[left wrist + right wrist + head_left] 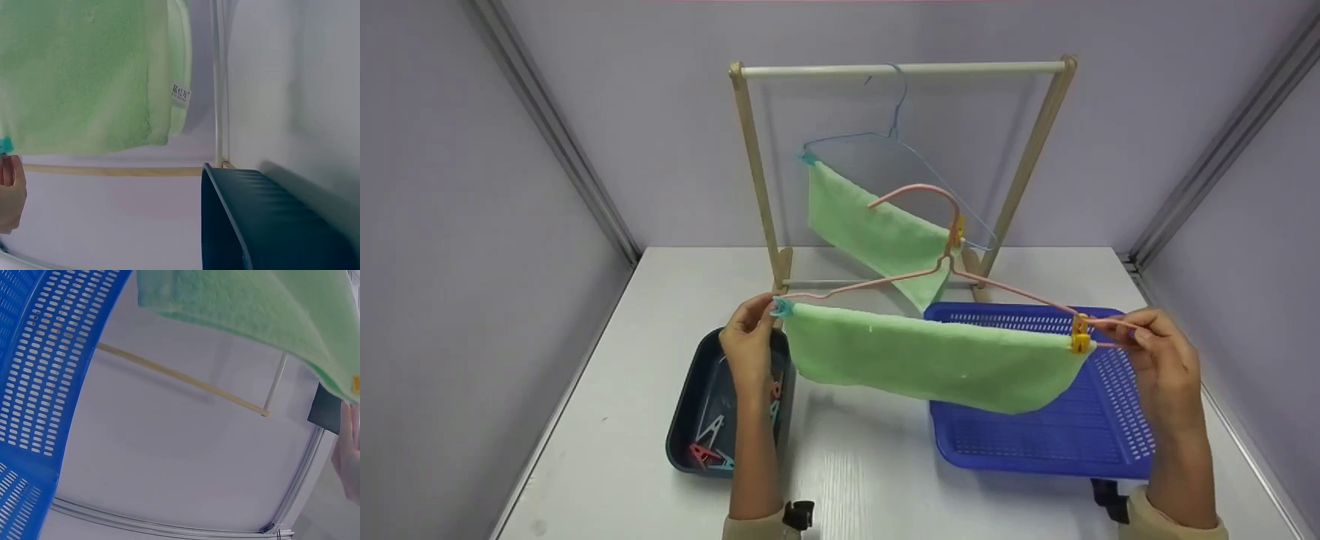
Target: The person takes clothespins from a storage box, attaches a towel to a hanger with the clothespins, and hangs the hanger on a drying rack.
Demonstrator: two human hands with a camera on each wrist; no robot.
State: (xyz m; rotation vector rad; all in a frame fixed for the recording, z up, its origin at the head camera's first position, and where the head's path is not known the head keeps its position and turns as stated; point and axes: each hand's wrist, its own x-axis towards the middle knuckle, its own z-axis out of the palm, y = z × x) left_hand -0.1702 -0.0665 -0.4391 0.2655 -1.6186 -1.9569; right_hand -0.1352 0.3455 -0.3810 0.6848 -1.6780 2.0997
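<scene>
A pink clothes hanger is held up in front of me, its hook upward. From it hangs a light green towel, fastened by a teal clothespin at the left and a yellow clothespin at the right. My left hand pinches the hanger's left end, right beside the teal clothespin. With thumb and fingers, my right hand grips the right end, just outside the yellow clothespin. In the left wrist view the towel shows a small white label on its edge.
Behind stands a wooden rack with a white bar. A blue hanger on it carries another green towel. A dark bin with several clothespins stands at left, a blue perforated basket at right.
</scene>
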